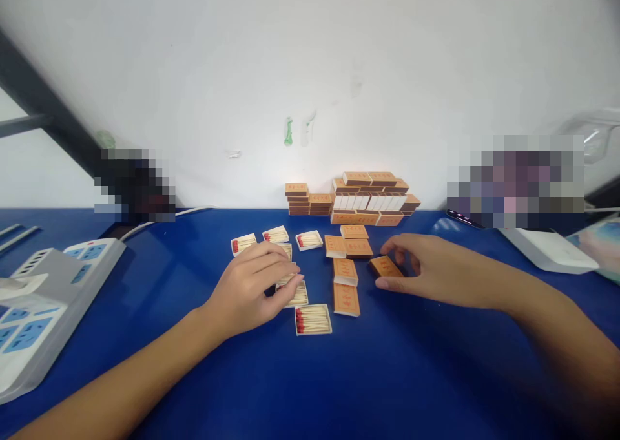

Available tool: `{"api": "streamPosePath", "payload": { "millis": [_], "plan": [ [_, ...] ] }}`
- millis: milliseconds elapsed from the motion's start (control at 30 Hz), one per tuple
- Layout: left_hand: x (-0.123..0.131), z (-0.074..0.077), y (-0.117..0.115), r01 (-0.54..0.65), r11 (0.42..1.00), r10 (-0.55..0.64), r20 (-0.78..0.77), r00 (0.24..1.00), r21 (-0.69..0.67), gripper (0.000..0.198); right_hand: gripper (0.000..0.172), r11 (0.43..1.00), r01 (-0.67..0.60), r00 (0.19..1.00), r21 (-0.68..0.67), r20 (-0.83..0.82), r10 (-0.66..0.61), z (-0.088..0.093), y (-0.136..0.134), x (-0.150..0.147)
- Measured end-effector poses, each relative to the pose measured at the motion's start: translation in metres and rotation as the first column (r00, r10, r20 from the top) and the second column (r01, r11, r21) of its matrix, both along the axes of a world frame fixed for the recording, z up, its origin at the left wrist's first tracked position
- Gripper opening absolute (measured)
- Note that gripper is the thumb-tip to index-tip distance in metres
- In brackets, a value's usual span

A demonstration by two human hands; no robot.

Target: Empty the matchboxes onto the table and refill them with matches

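My left hand [256,285] lies over several open matchbox trays with its fingers stretched out, covering parts of them. Red-tipped matches fill a tray [313,320] just in front of it, and another tray [309,240] sits beyond the fingers. On the right, my right hand [421,265] is spread around an orange matchbox [386,267] on the table, thumb on the near side and fingers on the far side. Whether the thumb touches the box is unclear. Between my hands lie several orange matchboxes, one of them [346,299] nearest me.
Stacked matchboxes [371,217] stand against the white wall [310,72]. A white power strip [87,272] with a cable [169,215] is at the left. At the right lies a white object [547,249] beside a phone-like edge [462,219]. The table [310,388] is blue.
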State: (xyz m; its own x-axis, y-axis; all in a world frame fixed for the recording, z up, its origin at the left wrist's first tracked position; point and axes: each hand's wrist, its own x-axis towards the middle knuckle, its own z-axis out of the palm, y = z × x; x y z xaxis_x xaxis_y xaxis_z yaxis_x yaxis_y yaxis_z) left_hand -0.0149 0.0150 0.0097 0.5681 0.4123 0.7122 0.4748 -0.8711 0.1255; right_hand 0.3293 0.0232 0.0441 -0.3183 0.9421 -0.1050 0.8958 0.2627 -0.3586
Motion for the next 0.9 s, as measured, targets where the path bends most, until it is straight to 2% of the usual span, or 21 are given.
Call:
{"api": "streamPosePath", "payload": {
  "millis": [133, 233, 333, 400, 467, 633, 800, 900],
  "plan": [
    [0.001, 0.001, 0.0, 0.007, 1.0, -0.007, 0.003, 1.0, -0.005, 0.009, 0.031, 0.998, 0.04, 0.999, -0.057, -0.011, -0.041, -0.002, 0.001, 0.004],
    [0.001, 0.001, 0.0, 0.006, 1.0, -0.006, 0.007, 1.0, 0.0, 0.009, 0.027, 0.997, 0.082, 0.997, -0.005, -0.005, -0.082, 0.0, 0.007, 0.021],
    [0.001, 0.001, -0.001, -0.003, 1.0, 0.003, 0.01, 1.0, 0.003, 0.009, 0.025, 0.977, 0.2, 0.975, 0.076, 0.088, -0.206, 0.002, 0.019, 0.049],
    [0.001, 0.0, 0.0, -0.002, 1.0, 0.001, 0.017, 1.0, 0.004, 0.009, 0.023, 0.944, 0.305, 0.936, 0.129, 0.142, -0.322, 0.0, 0.03, 0.07],
    [0.001, 0.0, 0.0, 0.001, 1.0, -0.001, 0.019, 1.0, 0.007, 0.009, 0.019, 0.918, 0.357, 0.907, 0.173, 0.172, -0.385, -0.005, 0.04, 0.086],
    [0.002, 0.001, -0.001, 0.004, 1.0, -0.004, 0.008, 1.0, 0.006, 0.008, 0.012, 0.908, 0.285, 0.905, 0.306, 0.227, -0.36, -0.027, 0.058, 0.101],
    [0.002, 0.002, -0.001, 0.009, 1.0, -0.009, 0.018, 1.0, 0.018, 0.008, 0.016, 0.899, 0.231, 0.919, 0.373, 0.22, -0.327, -0.039, 0.066, 0.096],
    [0.002, 0.001, -0.001, 0.01, 1.0, -0.01, 0.018, 1.0, 0.025, 0.008, 0.026, 0.882, 0.246, 0.919, 0.402, 0.193, -0.345, -0.043, 0.068, 0.093]
  ]
}}
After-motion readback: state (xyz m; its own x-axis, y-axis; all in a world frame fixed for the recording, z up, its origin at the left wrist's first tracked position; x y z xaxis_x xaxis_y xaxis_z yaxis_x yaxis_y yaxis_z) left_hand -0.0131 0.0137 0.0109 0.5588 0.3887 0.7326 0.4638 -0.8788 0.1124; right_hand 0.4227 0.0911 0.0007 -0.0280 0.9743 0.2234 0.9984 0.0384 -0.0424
